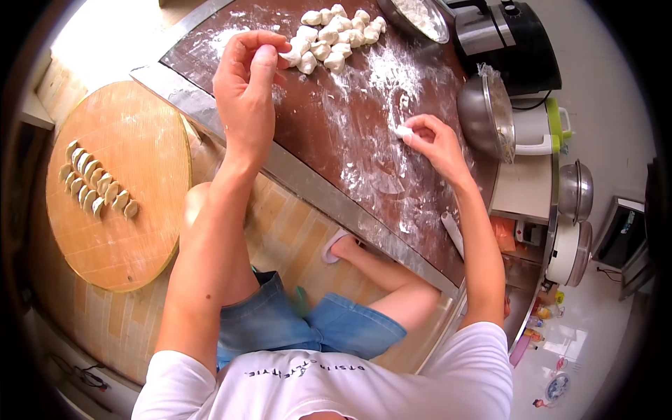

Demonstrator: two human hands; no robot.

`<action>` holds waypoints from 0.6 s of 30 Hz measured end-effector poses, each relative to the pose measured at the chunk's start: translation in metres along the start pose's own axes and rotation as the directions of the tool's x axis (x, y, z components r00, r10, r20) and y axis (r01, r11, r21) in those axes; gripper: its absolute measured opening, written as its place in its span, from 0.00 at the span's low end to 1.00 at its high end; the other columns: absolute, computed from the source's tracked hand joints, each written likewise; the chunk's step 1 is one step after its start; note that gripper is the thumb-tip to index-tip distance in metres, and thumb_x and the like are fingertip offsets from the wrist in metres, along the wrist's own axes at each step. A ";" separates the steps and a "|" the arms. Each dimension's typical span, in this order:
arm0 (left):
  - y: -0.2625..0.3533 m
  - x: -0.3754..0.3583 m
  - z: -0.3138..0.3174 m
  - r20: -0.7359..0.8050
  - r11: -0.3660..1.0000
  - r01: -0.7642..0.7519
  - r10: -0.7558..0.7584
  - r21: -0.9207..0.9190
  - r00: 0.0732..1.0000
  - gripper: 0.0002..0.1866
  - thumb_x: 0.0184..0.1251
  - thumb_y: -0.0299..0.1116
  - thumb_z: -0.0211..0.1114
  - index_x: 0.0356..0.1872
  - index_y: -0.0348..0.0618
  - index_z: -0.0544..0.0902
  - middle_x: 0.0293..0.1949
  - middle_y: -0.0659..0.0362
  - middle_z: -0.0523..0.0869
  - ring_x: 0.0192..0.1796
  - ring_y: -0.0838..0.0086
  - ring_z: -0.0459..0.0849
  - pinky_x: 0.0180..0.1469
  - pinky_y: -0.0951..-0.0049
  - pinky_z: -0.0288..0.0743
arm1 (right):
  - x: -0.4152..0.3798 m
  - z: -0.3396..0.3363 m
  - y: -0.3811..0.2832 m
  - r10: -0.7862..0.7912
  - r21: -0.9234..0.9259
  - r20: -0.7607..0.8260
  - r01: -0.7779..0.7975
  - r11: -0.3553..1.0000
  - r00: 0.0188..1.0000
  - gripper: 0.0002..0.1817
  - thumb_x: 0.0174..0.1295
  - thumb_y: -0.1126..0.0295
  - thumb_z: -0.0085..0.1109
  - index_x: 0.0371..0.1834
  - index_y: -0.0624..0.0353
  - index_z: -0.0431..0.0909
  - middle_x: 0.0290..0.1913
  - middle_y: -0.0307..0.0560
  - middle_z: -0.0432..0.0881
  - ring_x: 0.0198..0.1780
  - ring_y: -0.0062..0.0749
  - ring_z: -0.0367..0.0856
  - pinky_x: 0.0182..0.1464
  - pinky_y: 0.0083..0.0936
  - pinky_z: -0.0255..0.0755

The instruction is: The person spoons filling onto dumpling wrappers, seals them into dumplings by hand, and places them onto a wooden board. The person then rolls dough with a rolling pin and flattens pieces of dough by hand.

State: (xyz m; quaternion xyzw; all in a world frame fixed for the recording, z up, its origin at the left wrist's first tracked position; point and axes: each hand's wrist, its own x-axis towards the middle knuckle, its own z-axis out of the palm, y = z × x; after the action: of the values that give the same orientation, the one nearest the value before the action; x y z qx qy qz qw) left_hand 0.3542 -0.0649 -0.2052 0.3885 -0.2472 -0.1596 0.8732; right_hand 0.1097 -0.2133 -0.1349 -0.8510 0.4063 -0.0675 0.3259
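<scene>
Over the floured brown table (315,140), my left hand (246,91) is raised at the near side of a pile of small dough pieces (336,35). Its thumb and fingers are pinched at the edge of the pile, on what looks like one dough piece (288,57). My right hand (435,143) is farther right, low over the table, with a small white dough piece (404,131) between thumb and fingertips. White flour (392,73) is spread between the hands and the pile.
A round wooden board (133,245) with rows of dumplings (94,183) stands at the left. Metal bowls (483,115) and a black appliance (521,49) line the right. A flour bowl (437,28) is at the top; a white rolling pin (452,233) lies near the table's edge.
</scene>
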 end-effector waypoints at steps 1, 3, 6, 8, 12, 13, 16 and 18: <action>0.001 -0.001 0.000 0.002 1.000 -0.008 0.008 0.007 1.000 0.06 0.66 0.27 0.52 0.37 0.38 0.77 0.34 0.61 0.81 0.34 0.82 0.77 0.35 0.83 0.71 | -0.016 -0.002 0.003 0.028 -0.016 0.040 -0.028 0.999 0.999 0.10 0.52 0.71 0.64 0.36 0.62 0.80 0.38 0.36 0.78 0.35 0.17 0.75 0.40 0.15 0.69; 0.000 -0.002 0.002 0.011 1.000 -0.008 0.008 -0.008 1.000 0.06 0.66 0.27 0.52 0.37 0.38 0.77 0.35 0.61 0.82 0.34 0.82 0.77 0.35 0.83 0.71 | -0.036 -0.008 0.004 0.122 -0.086 0.143 -0.111 0.990 0.982 0.13 0.52 0.69 0.63 0.40 0.60 0.79 0.42 0.40 0.77 0.41 0.21 0.75 0.46 0.20 0.69; -0.001 -0.005 0.005 0.033 1.000 0.004 -0.004 -0.007 0.999 0.06 0.66 0.27 0.53 0.37 0.38 0.77 0.35 0.61 0.82 0.34 0.83 0.77 0.35 0.83 0.71 | -0.035 -0.008 -0.020 -0.132 -0.341 0.084 0.153 0.928 0.988 0.19 0.52 0.62 0.63 0.46 0.57 0.77 0.48 0.44 0.76 0.52 0.29 0.71 0.57 0.29 0.62; 0.000 -0.006 0.004 0.036 1.000 0.008 -0.007 -0.007 0.999 0.06 0.66 0.27 0.53 0.37 0.38 0.77 0.35 0.61 0.82 0.34 0.82 0.77 0.35 0.82 0.71 | -0.008 -0.002 -0.018 -0.266 -0.483 -0.064 0.204 0.852 0.962 0.34 0.59 0.42 0.48 0.61 0.56 0.63 0.61 0.53 0.64 0.66 0.43 0.56 0.68 0.39 0.46; 0.001 -0.008 0.004 0.025 1.000 0.004 -0.004 -0.020 1.000 0.06 0.66 0.27 0.52 0.37 0.38 0.77 0.34 0.61 0.82 0.33 0.82 0.77 0.35 0.82 0.71 | 0.018 0.065 0.010 -0.159 -0.512 -0.278 -0.006 0.859 0.947 0.45 0.60 0.31 0.24 0.70 0.54 0.44 0.71 0.59 0.45 0.73 0.50 0.38 0.70 0.51 0.29; 0.000 -0.007 0.004 0.007 1.000 -0.002 0.002 -0.025 1.000 0.06 0.66 0.27 0.52 0.37 0.38 0.77 0.34 0.61 0.82 0.33 0.82 0.77 0.35 0.83 0.71 | 0.014 0.062 0.014 -0.169 -0.471 -0.279 0.018 0.882 0.945 0.44 0.60 0.31 0.27 0.71 0.53 0.44 0.71 0.59 0.44 0.74 0.51 0.35 0.69 0.56 0.26; 0.001 -0.003 0.010 0.001 1.000 -0.016 0.016 -0.023 1.000 0.07 0.67 0.28 0.51 0.38 0.39 0.77 0.35 0.60 0.82 0.35 0.82 0.78 0.36 0.82 0.71 | 0.010 0.065 0.013 -0.148 -0.567 -0.315 -0.061 0.821 0.937 0.44 0.60 0.31 0.28 0.71 0.53 0.45 0.71 0.60 0.44 0.73 0.52 0.37 0.69 0.57 0.27; -0.004 -0.003 0.017 0.043 1.000 -0.016 0.015 0.010 0.999 0.08 0.68 0.28 0.50 0.40 0.40 0.77 0.38 0.59 0.82 0.37 0.81 0.78 0.38 0.81 0.73 | 0.015 0.063 0.015 -0.139 -0.540 -0.279 -0.036 0.841 0.950 0.44 0.60 0.32 0.29 0.71 0.52 0.42 0.71 0.61 0.43 0.73 0.52 0.37 0.69 0.57 0.29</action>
State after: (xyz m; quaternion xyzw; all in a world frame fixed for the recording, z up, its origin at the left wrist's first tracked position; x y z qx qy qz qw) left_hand 0.3417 -0.0761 -0.2000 0.3877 -0.2697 -0.1598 0.8668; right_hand 0.1335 -0.1995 -0.1953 -0.8976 0.4312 -0.0910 0.0046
